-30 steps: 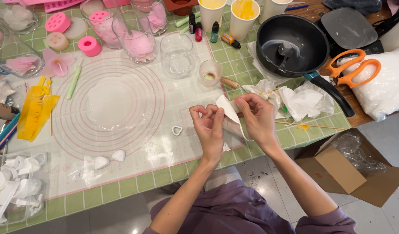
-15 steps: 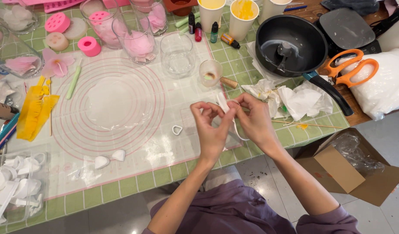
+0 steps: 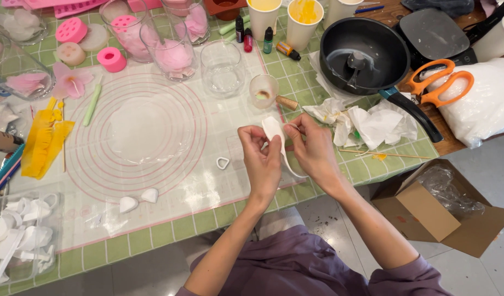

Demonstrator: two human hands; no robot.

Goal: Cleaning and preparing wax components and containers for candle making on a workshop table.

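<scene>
A thin white petal-shaped piece [image 3: 275,131] is held up between both hands over the near edge of the translucent work mat [image 3: 153,126]. My left hand [image 3: 261,158] pinches its left side, and my right hand [image 3: 312,145] pinches its right edge with thumb and forefinger. A thin white strip curls down from the piece below my right palm. A small teardrop cutter [image 3: 223,163] lies on the mat just left of my left hand. Two white cut petals [image 3: 139,200] lie nearer the mat's front.
A black pan [image 3: 361,55] and orange scissors [image 3: 439,82] sit at the right, crumpled white tissue [image 3: 367,120] beside them. Glass jars with pink petals [image 3: 172,52], cups and small bottles line the back. A tray of white petals [image 3: 22,235] is front left. An open cardboard box [image 3: 444,211] stands on the floor.
Both hands have drawn a little closer together and the white piece now stands more upright between them. Nothing on the table has moved.
</scene>
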